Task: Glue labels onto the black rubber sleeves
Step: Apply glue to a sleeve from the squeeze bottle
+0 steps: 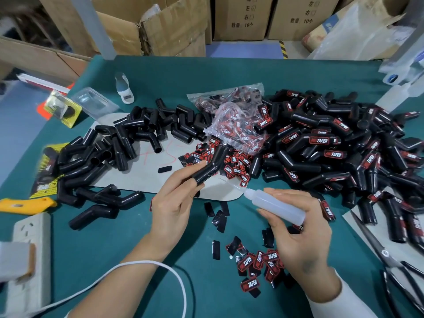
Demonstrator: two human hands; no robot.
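My left hand [174, 203] grips a bent black rubber sleeve [212, 165], slipped over a fingertip and raised above the grey mat. My right hand [300, 232] holds a translucent white glue bottle [274, 206], its nozzle pointing left toward the sleeve's lower end, a short gap apart. Red-and-black "TAPER" labels [257, 265] lie loose on the green table below my right hand, and more [238, 164] are heaped behind the sleeve. Plain sleeves [128, 138] are piled on the left. Labelled sleeves [332, 145] are heaped on the right.
A clear bag of labels [236, 125] lies in the middle. Scissors [390, 260] rest at the right edge. A yellow knife [25, 205] and a white power strip [32, 244] sit at the left. A white cable [146, 269] crosses my left forearm. Cardboard boxes [174, 28] stand behind the table.
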